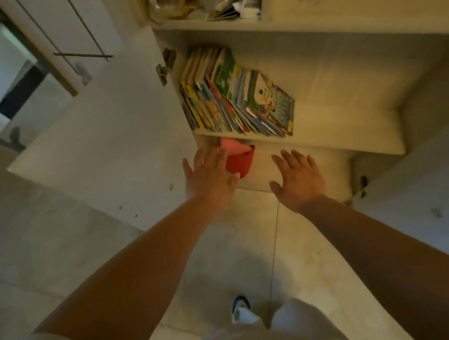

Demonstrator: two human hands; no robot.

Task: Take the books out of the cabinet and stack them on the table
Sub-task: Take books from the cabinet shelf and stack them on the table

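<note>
Both our forearms stretch out over the tiled floor [255,250], and we've got nothing in either hand. Left hand [208,175] is flat, fingers spread, holding nothing; right hand [298,175] matches it, just beside. Books [234,96] lean in a row on the cabinet [325,136] shelf, just above and beyond both palms, untouched. Red bag [240,159] sits right behind our left fingertips, lower shelf.

Left hand [209,177] and right hand [299,175] reached empty, fingers spread, below leaning picture books [233,96] on cabinet shelf [326,137].
</note>
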